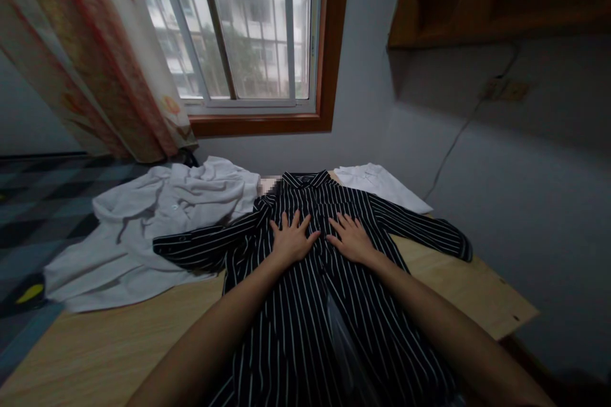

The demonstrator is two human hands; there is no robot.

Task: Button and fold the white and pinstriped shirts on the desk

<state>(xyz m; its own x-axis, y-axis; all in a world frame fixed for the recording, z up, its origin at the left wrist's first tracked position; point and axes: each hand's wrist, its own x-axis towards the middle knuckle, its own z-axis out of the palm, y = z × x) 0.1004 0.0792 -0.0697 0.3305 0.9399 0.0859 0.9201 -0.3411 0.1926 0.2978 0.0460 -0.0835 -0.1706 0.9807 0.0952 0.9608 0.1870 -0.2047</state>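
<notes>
Head view: both forearms reach forward from the bottom edge and converge on the chest of the shirt [296, 331]. The left hand [291, 240] lies palm down with fingers spread, flat on the shirt just left of the button line. The right hand [352, 238] lies the same way just right of it, with the thumbs pointing toward each other across a narrow gap. Neither hand pinches anything.

The shirt lies front up along the table [119, 331], collar away from the person and both sleeves stretched out sideways. Its left cuff rests on a white heap [157, 222] that lies left of the shirt and spills past the table's left edge. Its right sleeve ends near the table's right edge, close to the wall [548, 203]. A folded white cloth [382, 184] lies just beyond the shirt's right shoulder. Bare wood shows on both sides of the shirt's lower half, wider on the left. The window [252, 25] and curtain [95, 51] stand beyond the collar.
</notes>
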